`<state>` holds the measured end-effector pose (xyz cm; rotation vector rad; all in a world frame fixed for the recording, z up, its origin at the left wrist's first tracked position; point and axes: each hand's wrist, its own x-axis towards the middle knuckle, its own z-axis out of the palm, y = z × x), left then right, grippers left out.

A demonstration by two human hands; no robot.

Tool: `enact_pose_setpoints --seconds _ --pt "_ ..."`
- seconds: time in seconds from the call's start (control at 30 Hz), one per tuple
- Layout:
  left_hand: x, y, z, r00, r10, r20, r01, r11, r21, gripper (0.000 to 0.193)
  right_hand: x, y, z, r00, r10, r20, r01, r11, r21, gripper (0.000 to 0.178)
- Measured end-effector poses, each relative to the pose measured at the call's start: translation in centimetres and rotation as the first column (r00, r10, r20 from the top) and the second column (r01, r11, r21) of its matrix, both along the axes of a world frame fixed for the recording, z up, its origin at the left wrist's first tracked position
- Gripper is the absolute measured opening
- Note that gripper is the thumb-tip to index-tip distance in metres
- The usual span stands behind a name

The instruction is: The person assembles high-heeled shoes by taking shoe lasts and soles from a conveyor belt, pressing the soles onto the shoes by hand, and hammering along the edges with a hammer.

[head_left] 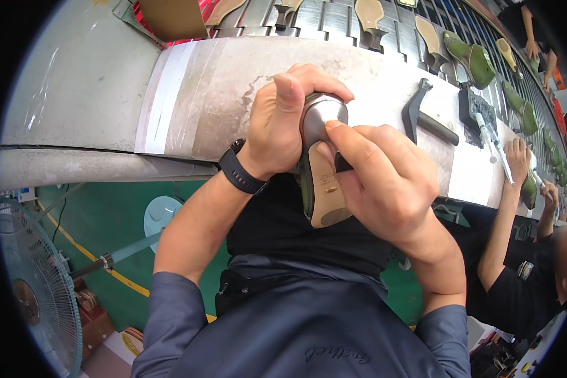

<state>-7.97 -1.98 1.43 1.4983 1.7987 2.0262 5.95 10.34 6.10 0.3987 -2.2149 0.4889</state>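
Observation:
My left hand (283, 113) is closed round the far end of a shoe (327, 189), its fingers wrapped over the rim and its thumb raised. The shoe has a dark green side, a tan insole with small print, and a silvery rounded end (322, 108). It is tilted over the near edge of the worktable. My right hand (384, 170) is pinched, thumb and forefinger against the shoe by the silvery part. Something dark (342, 163) shows beneath its fingers; I cannot make out what it is.
A dark hand tool (436, 128) and a black holder (474, 112) with white sticks lie on the worktable (208, 82). Beyond, green shoes (471, 60) and tan soles (370, 16) stand on a slatted conveyor. A co-worker's hand (516, 162) is at right, a fan (34, 296) at left.

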Motion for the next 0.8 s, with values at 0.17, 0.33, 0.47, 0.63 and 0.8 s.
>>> enact_pose_setpoints --seconds 0.17,0.33,0.47,0.63,0.8 --pt "-1.3 -0.1 1.7 0.958 -0.062 0.281 0.107 0.983 -0.147 0.074 -2.9 1.2 -0.5 0.992 -0.057 -0.117 0.059 0.998 0.012 0.024" --pt "-5.1 3.3 0.3 0.936 -0.192 0.295 0.199 0.98 0.004 0.045 -6.3 3.3 -1.1 0.998 -0.064 -0.016 0.063 0.996 -0.062 0.025" --pt "-5.4 3.5 -0.5 0.955 -0.145 0.258 0.175 0.98 -0.099 0.044 -4.9 3.5 -2.0 0.941 -0.036 0.336 0.212 0.838 -0.503 0.03" --pt "-4.4 4.4 -0.7 0.924 -0.144 0.354 0.161 0.987 -0.021 0.049 -3.7 5.5 -0.9 0.626 0.263 0.734 0.389 0.711 -0.586 0.044" --pt "-4.0 4.4 -0.6 0.898 -0.154 0.411 0.167 0.986 0.004 0.05 -4.8 4.5 0.9 0.562 0.189 0.805 0.43 0.766 -0.479 0.053"
